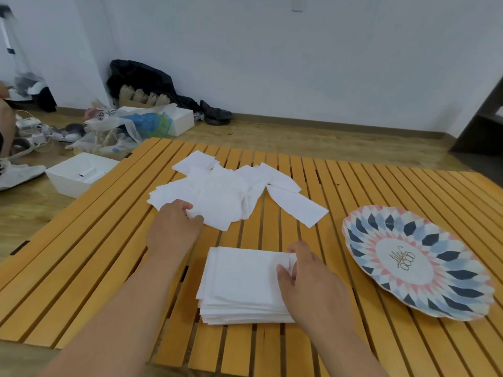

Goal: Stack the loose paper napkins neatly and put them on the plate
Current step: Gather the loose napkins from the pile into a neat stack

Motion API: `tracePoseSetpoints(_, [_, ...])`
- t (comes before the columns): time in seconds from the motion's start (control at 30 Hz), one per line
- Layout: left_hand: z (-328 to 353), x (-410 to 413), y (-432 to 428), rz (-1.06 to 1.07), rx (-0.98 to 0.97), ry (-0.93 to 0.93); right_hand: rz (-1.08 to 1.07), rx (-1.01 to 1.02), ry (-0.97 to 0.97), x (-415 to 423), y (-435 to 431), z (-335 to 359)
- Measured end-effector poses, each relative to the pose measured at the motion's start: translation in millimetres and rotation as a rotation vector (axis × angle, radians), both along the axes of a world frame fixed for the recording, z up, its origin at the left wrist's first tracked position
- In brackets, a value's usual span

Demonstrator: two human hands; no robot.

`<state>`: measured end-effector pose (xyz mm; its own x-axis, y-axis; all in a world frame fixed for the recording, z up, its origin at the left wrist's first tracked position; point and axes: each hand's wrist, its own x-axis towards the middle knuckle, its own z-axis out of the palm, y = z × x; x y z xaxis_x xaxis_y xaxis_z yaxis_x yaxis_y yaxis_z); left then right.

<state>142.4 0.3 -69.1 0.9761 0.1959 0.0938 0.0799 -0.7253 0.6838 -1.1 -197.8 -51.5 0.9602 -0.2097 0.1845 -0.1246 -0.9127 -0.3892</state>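
A person's two bare arms reach forward over a low desk (381, 186) made of orange-yellow wooden slats, seen from above and behind the hands.

Close to the viewer, in the middle of the desk, lies a squared-up stack of white paper napkins (242, 284), several layers thick, its edges roughly aligned. The right hand (313, 284) rests on the stack's right edge, with the thumb on top and the fingers curled around the side, so its grip is closed lightly on the right-hand edges of the stacked napkins.

Farther away, toward the desk's far side, a loose heap of napkins (231, 191) spreads out untidily, sheets overlapping at different angles, one long sheet trailing off to the right. The left hand (174, 227) reaches to the heap's near left corner. Its fingertips are pinched on the edge of a napkin there, and the paper bunches slightly under them.

To the right of the stack, apart from both hands, sits a round plate (359, 240) with a scalloped rim and a pattern of blue, navy and pink diamonds around a white centre bearing gold lettering. No napkins lie on it.

Beyond the desk, on the wooden floor by a white wall, are white boxes (81, 172), plastic bags (130, 126) and dark shoes (217, 114).
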Motion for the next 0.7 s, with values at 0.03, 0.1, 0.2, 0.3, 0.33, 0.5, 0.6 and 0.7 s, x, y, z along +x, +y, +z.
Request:
tracePoseSetpoints(0.03, [-2.0, 7.7, 0.6, 0.012, 0.026, 0.027, 0.006, 0.003, 0.002, 0.6, -0.6, -0.7])
tracePoseSetpoints(0.1, [-3.3, 18.7, 0.0, 0.024, 0.065, 0.064, 0.014, 0.003, 0.001, 1.3, -2.0, -1.6])
tracePoseSetpoints(0.2, [-1.0, 26.8, -3.6, 0.029, 0.108, 0.076, 0.022, 0.006, -0.009, 1.5, -3.2, -2.2])
tracePoseSetpoints(0.3, [0.3, 30.8, -4.5, 0.030, 0.055, 0.101, 0.024, 0.021, -0.006, 1.1, -3.5, -1.3])
tracePoseSetpoints(0.33, [0.4, 30.5, -4.5, 0.031, 0.028, 0.100, 0.025, 0.026, -0.007, 0.6, -3.8, -0.9])
tracePoseSetpoints(0.5, [21.6, 12.6, -7.9, 0.094, 0.043, -0.228, 0.014, 0.068, -0.028, 0.2, -6.7, -1.3])
tracePoseSetpoints(0.6, [43.7, -1.0, -8.3, 0.119, 0.085, -0.485, -0.004, 0.116, -0.041, 0.4, -6.7, -0.6])
tracePoseSetpoints(0.7, [62.4, -17.0, -7.3, 0.092, 0.008, -0.624, -0.019, 0.180, -0.046, 0.3, -5.6, 2.5])
